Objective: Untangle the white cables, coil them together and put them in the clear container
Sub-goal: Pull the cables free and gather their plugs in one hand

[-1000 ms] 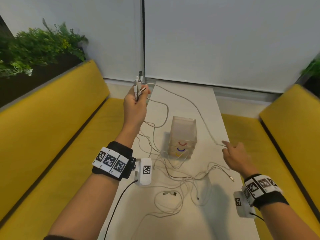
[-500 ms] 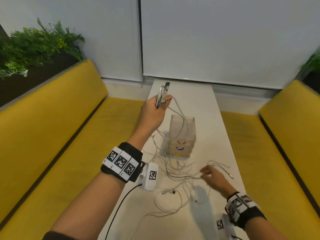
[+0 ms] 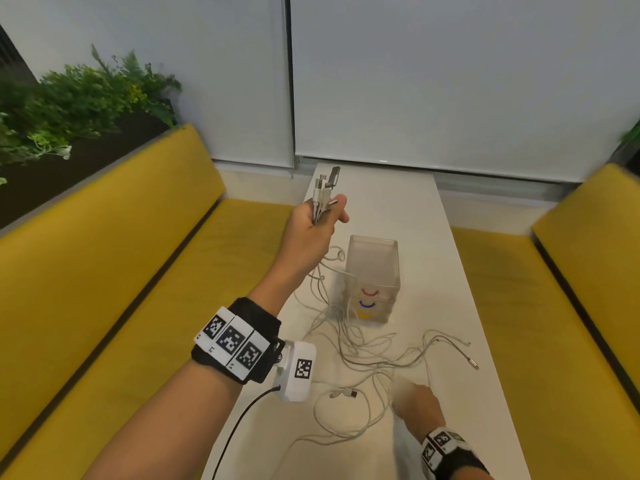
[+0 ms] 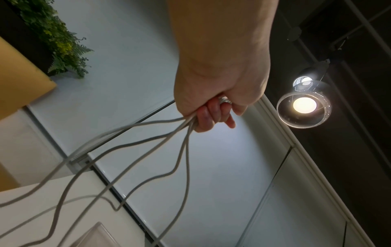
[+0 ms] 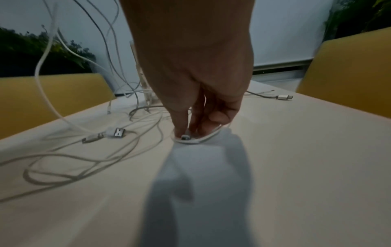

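Several white cables (image 3: 360, 355) lie tangled on the white table (image 3: 450, 393) in front of the clear container (image 3: 375, 271). My left hand (image 3: 317, 223) is raised left of the container and grips a bundle of cable plug ends (image 3: 325, 188) that stick up from the fist; the cords (image 4: 148, 150) hang from it to the table. My right hand (image 3: 415, 400) is down on the table near the front, its fingertips (image 5: 184, 132) pinching a small plug end (image 5: 186, 137) with a cable loop round them.
Yellow bench seats (image 3: 104, 289) run along both sides of the narrow table. Loose plugs lie at the front (image 3: 343, 394) and to the right (image 3: 472, 363). The container has coloured arcs on its front. Plants (image 3: 69, 105) stand behind the left bench.
My left hand moved right, towards the container, with the plug bundle. My right hand let go of the taut cable, dropped and came nearer, down to a plug on the table.
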Demonstrator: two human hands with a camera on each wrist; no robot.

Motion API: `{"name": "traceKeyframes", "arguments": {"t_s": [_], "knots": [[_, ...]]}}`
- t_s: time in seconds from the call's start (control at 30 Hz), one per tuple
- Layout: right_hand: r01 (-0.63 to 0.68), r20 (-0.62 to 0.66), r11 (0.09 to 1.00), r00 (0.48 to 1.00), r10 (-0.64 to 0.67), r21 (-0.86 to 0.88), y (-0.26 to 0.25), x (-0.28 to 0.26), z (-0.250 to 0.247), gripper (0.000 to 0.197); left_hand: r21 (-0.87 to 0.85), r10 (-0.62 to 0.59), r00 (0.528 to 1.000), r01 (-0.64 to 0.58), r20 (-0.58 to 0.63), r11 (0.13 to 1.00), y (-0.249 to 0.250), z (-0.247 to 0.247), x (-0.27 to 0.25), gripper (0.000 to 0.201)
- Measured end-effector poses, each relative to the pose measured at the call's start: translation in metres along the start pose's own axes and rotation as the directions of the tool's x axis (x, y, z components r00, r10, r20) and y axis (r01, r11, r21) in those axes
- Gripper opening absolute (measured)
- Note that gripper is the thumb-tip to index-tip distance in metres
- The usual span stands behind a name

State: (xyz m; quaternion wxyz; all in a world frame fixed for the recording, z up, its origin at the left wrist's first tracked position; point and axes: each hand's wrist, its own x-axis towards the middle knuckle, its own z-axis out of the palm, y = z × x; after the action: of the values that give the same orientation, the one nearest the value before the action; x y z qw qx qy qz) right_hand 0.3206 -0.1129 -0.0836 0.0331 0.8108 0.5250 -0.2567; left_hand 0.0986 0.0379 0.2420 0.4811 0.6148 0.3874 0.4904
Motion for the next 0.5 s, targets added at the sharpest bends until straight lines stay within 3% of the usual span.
{"name": "traceKeyframes", "arguments": {"t_s": [0.07, 0.13, 0.23, 0.37, 0.5], "knots": [[-0.014, -0.014, 0.995, 1.0, 0.015, 0.103, -0.006, -0.011, -0.008, 0.04, -0.007, 0.025, 0.999, -0.025, -0.026, 1.0, 0.001, -0.003, 0.0, 0.036], [-0.042, -0.065, 0.972, 0.996, 0.058, 0.23, -0.008, -0.022, -0.026, 0.024, -0.003, 0.067, 0.994, -0.067, -0.084, 0.998, 0.003, -0.008, 0.002, 0.036], [-0.08, -0.204, 0.805, 0.948, 0.243, 0.588, 0.007, -0.031, -0.062, 0.008, -0.009, 0.115, 0.965, -0.121, -0.235, 0.993, 0.007, -0.018, 0.008, 0.036], [0.075, -0.354, 0.581, 0.853, 0.384, 0.811, 0.022, -0.038, -0.118, 0.009, -0.065, 0.109, 0.917, -0.144, -0.384, 0.987, 0.013, -0.022, 0.015, 0.038], [0.336, -0.497, 0.466, 0.821, 0.282, 0.819, 0.013, -0.047, -0.173, 0.009, -0.062, 0.132, 0.931, -0.163, -0.34, 0.985, 0.012, -0.014, 0.014, 0.035]]}}
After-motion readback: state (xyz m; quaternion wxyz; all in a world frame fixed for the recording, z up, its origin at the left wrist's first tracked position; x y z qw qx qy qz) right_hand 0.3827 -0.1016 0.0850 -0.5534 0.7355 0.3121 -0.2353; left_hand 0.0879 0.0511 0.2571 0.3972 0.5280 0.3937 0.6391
